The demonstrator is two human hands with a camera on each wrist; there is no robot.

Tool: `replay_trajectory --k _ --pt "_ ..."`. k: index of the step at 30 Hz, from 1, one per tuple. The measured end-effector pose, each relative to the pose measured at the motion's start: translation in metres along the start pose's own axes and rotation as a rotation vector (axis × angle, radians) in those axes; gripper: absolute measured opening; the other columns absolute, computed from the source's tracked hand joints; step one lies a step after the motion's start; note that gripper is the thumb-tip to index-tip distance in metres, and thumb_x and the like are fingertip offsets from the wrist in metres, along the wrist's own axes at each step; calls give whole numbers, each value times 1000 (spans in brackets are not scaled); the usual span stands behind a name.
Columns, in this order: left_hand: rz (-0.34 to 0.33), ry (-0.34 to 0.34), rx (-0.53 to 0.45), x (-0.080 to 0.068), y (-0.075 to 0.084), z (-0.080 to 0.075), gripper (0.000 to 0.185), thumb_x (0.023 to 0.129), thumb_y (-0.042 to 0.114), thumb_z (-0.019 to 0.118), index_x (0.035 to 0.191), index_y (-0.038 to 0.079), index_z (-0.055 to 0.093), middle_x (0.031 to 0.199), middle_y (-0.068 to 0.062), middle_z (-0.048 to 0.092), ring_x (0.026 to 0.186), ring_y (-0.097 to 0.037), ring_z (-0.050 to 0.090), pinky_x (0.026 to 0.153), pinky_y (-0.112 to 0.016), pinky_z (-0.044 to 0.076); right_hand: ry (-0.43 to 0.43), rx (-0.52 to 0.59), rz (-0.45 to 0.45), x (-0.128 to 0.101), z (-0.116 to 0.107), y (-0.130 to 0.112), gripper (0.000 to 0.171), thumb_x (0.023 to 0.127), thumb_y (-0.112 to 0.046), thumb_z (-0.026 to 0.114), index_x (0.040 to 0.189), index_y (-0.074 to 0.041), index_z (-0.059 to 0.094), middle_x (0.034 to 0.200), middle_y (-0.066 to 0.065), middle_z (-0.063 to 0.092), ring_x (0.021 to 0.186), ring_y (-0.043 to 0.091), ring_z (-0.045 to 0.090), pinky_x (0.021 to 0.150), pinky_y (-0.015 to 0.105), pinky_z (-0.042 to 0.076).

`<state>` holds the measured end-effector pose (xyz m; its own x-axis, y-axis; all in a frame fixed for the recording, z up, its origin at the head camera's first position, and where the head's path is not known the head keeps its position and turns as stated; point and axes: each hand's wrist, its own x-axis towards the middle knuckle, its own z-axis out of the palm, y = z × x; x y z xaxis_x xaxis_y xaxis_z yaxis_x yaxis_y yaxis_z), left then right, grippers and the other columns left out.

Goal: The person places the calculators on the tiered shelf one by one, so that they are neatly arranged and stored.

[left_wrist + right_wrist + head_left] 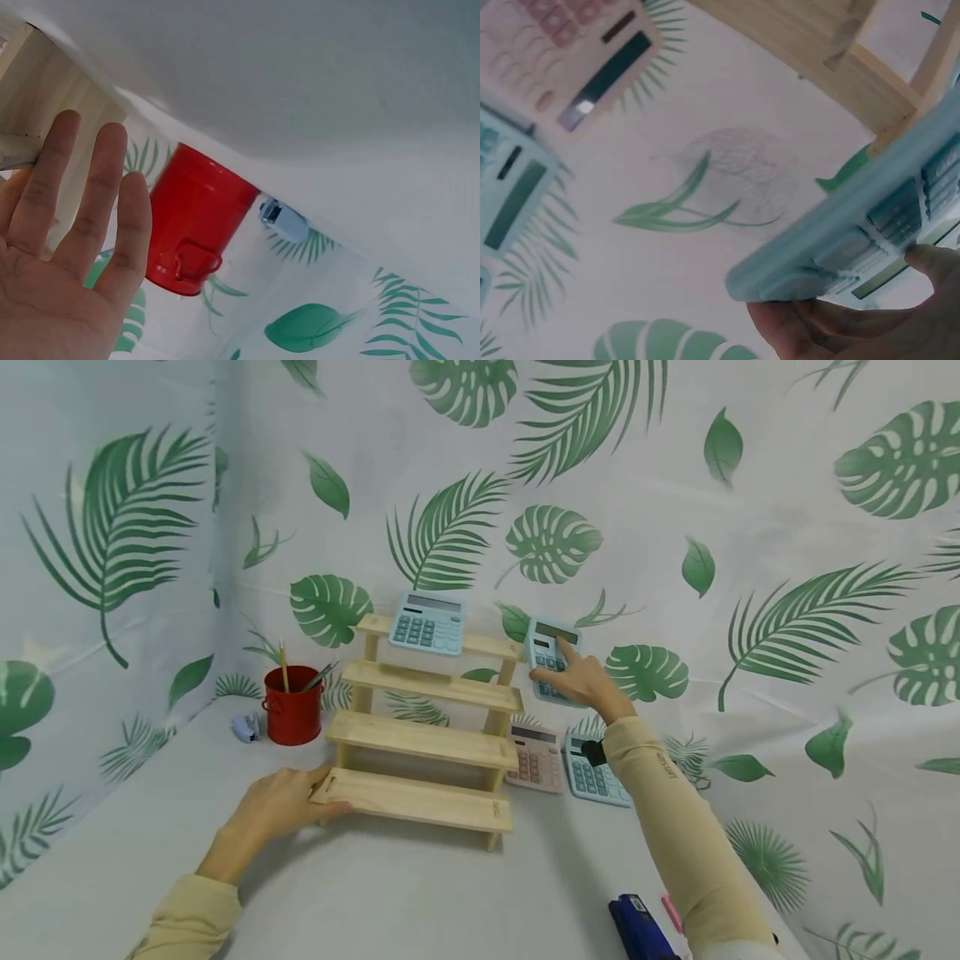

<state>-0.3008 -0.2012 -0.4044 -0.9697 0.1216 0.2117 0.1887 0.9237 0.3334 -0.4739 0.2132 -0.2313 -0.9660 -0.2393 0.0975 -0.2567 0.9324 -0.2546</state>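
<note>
- Left hand [279, 806] is resting on the desk [420, 893], grip released, fingers straight and touching the left end of the bottom step of the wooden stepped rack [427, 727].
- Left wrist view is showing the open palm [67, 255] against the rack's pale wood [45, 97], with the red tin cup [193, 219] just beyond the fingertips and a small blue-grey stapler [282, 217] past it; head view is placing the cup [292, 704], holding pencils, left of the rack.
- A blue calculator [427, 623] is sitting on the rack's top step.
- Right hand [588, 685] is raised off the desk to the right of the rack's upper steps, grip grasping a second blue calculator [551, 658], thumb on its keys.
- Right wrist view is showing that calculator's underside and edge [855, 240] over the fingers, blurred.
- A pink calculator [534, 758] and another blue one [596, 772] are lying below the hand, beside the rack's right leg.
- Open desk room is lying in front of the rack; a dark blue stapler [637, 931] is sitting at the near right edge.
</note>
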Motion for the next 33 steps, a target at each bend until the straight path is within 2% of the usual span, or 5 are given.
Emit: replay_trajectory --k 3,5,7,17,33 --pt "-5 -4 11 -2 0 1 89 77 71 70 140 8 59 84 -13 70 69 -20 59 60 -42 48 28 7 8 6 -1 -12 100 88 -73 45 163 -17 10 114 35 61 88 41 60 87 55 50" --pt "-6 5 20 -3 -1 1 89 77 71 70 139 8 59 88 -16 72 71 -21 61 61 -44 49 34 3 12 11 0 -21 98 88 -73 44 162 -15 16 139 40 48 115 52 55 100 64 45" --pt "-6 16 27 -4 -1 1 88 77 70 71 139 9 60 91 -18 73 73 -23 64 63 -46 50 42 -8 16 15 1 -29 96 88 -73 43 161 -15 22 152 38 37 130 57 46 106 68 38" --pt "6 15 3 -2 -2 4 85 77 68 72 138 10 61 87 -13 71 71 -20 61 61 -43 49 121 -99 15 37 15 -62 98 88 -77 43 154 -5 37 150 34 44 136 57 40 112 68 29" --pt "-7 -2 6 0 -1 -1 85 78 67 73 139 9 60 86 -12 70 70 -19 57 59 -41 47 128 -35 -16 40 29 -89 91 93 -75 36 154 -7 39 151 34 41 132 54 37 113 66 26"
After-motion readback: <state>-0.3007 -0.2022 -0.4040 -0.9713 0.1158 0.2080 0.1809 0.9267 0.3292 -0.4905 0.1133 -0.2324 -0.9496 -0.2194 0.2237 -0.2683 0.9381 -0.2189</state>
